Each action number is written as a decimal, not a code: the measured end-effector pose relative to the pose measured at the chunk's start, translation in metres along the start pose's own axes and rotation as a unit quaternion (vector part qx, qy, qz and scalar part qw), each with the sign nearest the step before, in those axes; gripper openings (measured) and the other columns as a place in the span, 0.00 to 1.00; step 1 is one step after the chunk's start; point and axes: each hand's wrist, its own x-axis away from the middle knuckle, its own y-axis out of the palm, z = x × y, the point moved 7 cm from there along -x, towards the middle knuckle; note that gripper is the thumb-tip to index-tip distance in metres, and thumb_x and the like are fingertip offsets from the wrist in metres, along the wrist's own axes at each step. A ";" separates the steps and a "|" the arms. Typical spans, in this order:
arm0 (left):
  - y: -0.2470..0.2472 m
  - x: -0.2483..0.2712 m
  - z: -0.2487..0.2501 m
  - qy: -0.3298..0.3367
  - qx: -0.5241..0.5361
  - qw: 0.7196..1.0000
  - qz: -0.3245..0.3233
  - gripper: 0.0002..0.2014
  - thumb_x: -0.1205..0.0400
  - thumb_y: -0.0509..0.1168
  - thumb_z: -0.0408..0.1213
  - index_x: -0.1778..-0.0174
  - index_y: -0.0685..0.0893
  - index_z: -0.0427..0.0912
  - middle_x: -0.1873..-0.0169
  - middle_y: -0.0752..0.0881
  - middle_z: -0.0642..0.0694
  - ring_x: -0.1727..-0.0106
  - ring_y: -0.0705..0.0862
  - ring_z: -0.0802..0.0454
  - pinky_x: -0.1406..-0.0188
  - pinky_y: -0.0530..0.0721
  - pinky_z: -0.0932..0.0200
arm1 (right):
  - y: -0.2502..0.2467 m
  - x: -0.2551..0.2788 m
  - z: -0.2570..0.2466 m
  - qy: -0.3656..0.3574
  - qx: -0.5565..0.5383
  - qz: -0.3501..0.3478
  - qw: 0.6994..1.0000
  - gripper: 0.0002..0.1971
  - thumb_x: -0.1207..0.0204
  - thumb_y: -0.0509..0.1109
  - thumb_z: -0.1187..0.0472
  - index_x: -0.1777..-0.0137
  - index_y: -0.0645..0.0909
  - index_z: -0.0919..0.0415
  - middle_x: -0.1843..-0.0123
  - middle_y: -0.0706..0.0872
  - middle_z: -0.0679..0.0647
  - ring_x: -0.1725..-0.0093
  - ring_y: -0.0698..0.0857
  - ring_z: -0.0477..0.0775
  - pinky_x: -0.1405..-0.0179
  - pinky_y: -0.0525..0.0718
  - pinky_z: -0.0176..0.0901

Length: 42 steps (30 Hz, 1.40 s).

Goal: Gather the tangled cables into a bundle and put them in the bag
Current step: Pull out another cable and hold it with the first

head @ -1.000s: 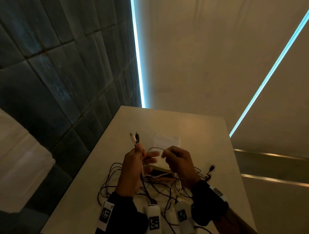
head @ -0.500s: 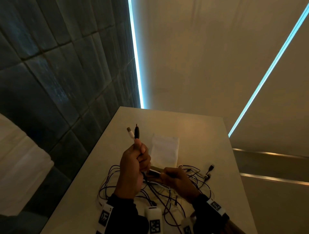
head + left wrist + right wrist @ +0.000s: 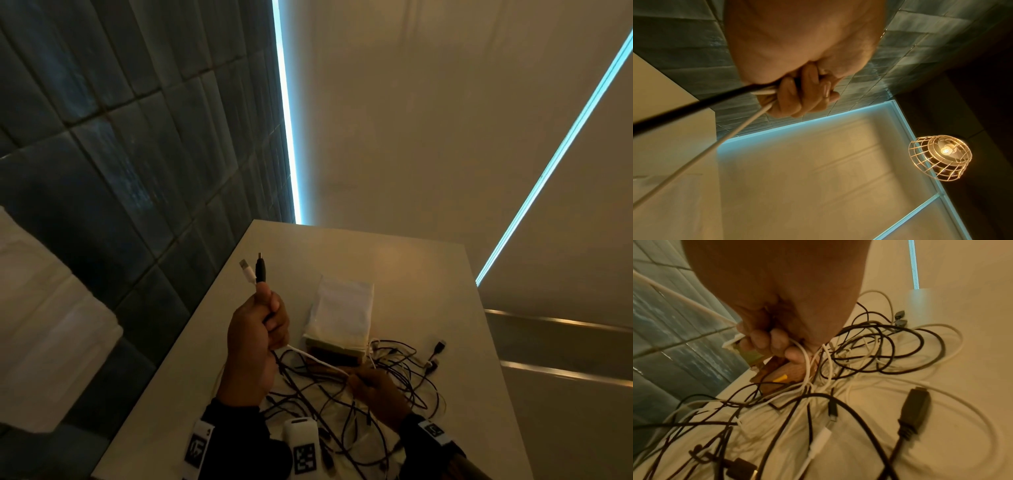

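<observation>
A tangle of black and white cables [image 3: 373, 394] lies on the pale table [image 3: 411, 274]. My left hand [image 3: 260, 329] is raised above it and grips a white cable [image 3: 247, 273] and a black cable [image 3: 261, 270], whose plugs stick up past my thumb. In the left wrist view my left hand [image 3: 797, 97] curls round both cords. Low over the tangle, my right hand [image 3: 363, 382] pinches the white cable [image 3: 318, 361] that runs to my left hand; its fingers [image 3: 774, 344] curl round white cord. A white bag [image 3: 342, 313] lies flat beyond the tangle.
A brown object [image 3: 781, 374] with a yellow bit lies under the cables by the bag. Dark tiled wall [image 3: 120, 154] runs along the table's left edge. A wire-cage lamp [image 3: 939, 157] hangs overhead. A large black plug [image 3: 914, 408] lies near my right wrist.
My right hand dropped from beside the left hand down to the tangle, sliding along the white cable. My left hand stayed raised with the two plugs.
</observation>
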 end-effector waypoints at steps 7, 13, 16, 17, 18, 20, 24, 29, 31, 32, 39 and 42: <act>-0.006 0.000 -0.015 -0.014 -0.152 0.988 0.036 0.20 0.11 0.51 0.44 0.69 0.71 0.40 0.80 0.78 0.43 0.83 0.62 0.56 0.86 0.59 0.66 | -0.030 -0.006 -0.082 -0.017 -0.143 0.106 0.984 0.09 0.23 0.71 0.65 0.63 0.83 0.71 0.76 0.76 0.51 0.76 0.72 0.47 0.78 0.71 0.36; 0.003 -0.003 -0.030 -0.052 -0.139 0.989 0.026 0.20 0.11 0.49 0.47 0.64 0.73 0.40 0.59 0.92 0.36 0.69 0.87 0.47 0.80 0.77 0.62 | -0.028 0.016 -0.186 -0.158 -0.202 0.006 0.966 0.08 0.23 0.69 0.70 0.62 0.81 0.74 0.77 0.73 0.50 0.79 0.68 0.45 0.78 0.68 0.34; 0.021 0.003 -0.026 -0.084 0.039 0.995 -0.048 0.20 0.13 0.50 0.47 0.67 0.74 0.41 0.59 0.90 0.32 0.59 0.90 0.40 0.65 0.88 0.52 | -0.013 0.024 -0.187 -0.149 -0.193 -0.073 0.967 0.09 0.22 0.66 0.75 0.64 0.81 0.70 0.77 0.79 0.47 0.78 0.74 0.41 0.75 0.75 0.28; 0.026 0.003 -0.021 -0.080 0.082 0.991 -0.070 0.21 0.13 0.51 0.47 0.69 0.73 0.41 0.65 0.88 0.34 0.63 0.88 0.41 0.63 0.88 0.51 | -0.009 0.025 -0.180 -0.137 -0.190 -0.090 0.968 0.10 0.22 0.64 0.75 0.63 0.81 0.70 0.77 0.80 0.44 0.78 0.75 0.38 0.75 0.74 0.26; 0.028 0.002 -0.017 -0.069 0.098 0.989 -0.081 0.21 0.14 0.51 0.47 0.70 0.72 0.42 0.71 0.83 0.39 0.70 0.83 0.45 0.66 0.85 0.54 | -0.006 0.024 -0.171 -0.121 -0.185 -0.102 0.970 0.10 0.21 0.63 0.75 0.62 0.80 0.70 0.77 0.81 0.44 0.77 0.75 0.36 0.75 0.73 0.25; 0.031 -0.001 -0.011 -0.044 0.096 0.990 -0.093 0.21 0.15 0.52 0.47 0.72 0.73 0.42 0.78 0.72 0.47 0.79 0.68 0.54 0.76 0.72 0.61 | 0.002 0.021 -0.149 -0.088 -0.175 -0.115 0.974 0.11 0.19 0.63 0.73 0.63 0.80 0.69 0.76 0.81 0.43 0.76 0.75 0.35 0.73 0.72 0.25; 0.031 -0.003 -0.018 -0.027 0.063 0.994 -0.085 0.21 0.16 0.53 0.47 0.74 0.74 0.42 0.80 0.65 0.51 0.81 0.59 0.58 0.82 0.60 0.64 | 0.011 0.016 -0.114 -0.047 -0.179 -0.117 0.976 0.12 0.19 0.61 0.74 0.62 0.80 0.66 0.74 0.84 0.42 0.74 0.78 0.34 0.72 0.74 0.25; 0.024 -0.005 -0.010 0.015 0.078 0.994 -0.077 0.21 0.15 0.52 0.45 0.74 0.75 0.43 0.80 0.68 0.50 0.82 0.60 0.58 0.83 0.62 0.64 | 0.015 0.000 -0.071 -0.053 -0.181 -0.078 0.979 0.12 0.20 0.66 0.63 0.66 0.79 0.60 0.75 0.80 0.44 0.76 0.73 0.38 0.75 0.72 0.28; 0.023 -0.004 -0.003 0.038 0.081 0.993 -0.080 0.21 0.15 0.52 0.45 0.74 0.75 0.44 0.80 0.70 0.49 0.81 0.61 0.57 0.82 0.63 0.64 | 0.016 -0.004 -0.045 -0.041 -0.162 -0.061 0.984 0.12 0.26 0.71 0.50 0.69 0.80 0.51 0.75 0.75 0.44 0.76 0.71 0.40 0.75 0.69 0.31; 0.023 -0.003 0.000 0.045 0.076 0.993 -0.082 0.21 0.16 0.52 0.45 0.74 0.76 0.45 0.79 0.71 0.48 0.81 0.62 0.57 0.81 0.62 0.64 | 0.019 -0.004 -0.034 -0.037 -0.141 -0.058 0.988 0.13 0.28 0.71 0.47 0.69 0.81 0.51 0.75 0.74 0.44 0.76 0.70 0.40 0.76 0.68 0.31; 0.016 0.001 0.005 0.058 0.053 0.994 -0.071 0.21 0.14 0.51 0.44 0.73 0.74 0.44 0.80 0.71 0.47 0.81 0.63 0.56 0.81 0.62 0.63 | 0.026 -0.006 0.001 0.016 -0.082 -0.001 0.996 0.26 0.28 0.66 0.51 0.52 0.80 0.81 0.73 0.76 0.51 0.78 0.71 0.41 0.77 0.68 0.38; 0.010 -0.001 0.002 0.064 0.009 0.997 -0.040 0.21 0.12 0.50 0.44 0.70 0.72 0.42 0.79 0.73 0.46 0.81 0.63 0.56 0.81 0.63 0.64 | 0.016 -0.005 -0.007 0.022 -0.023 0.043 0.999 0.11 0.25 0.67 0.59 0.63 0.88 0.62 0.75 0.78 0.46 0.76 0.74 0.40 0.69 0.72 0.44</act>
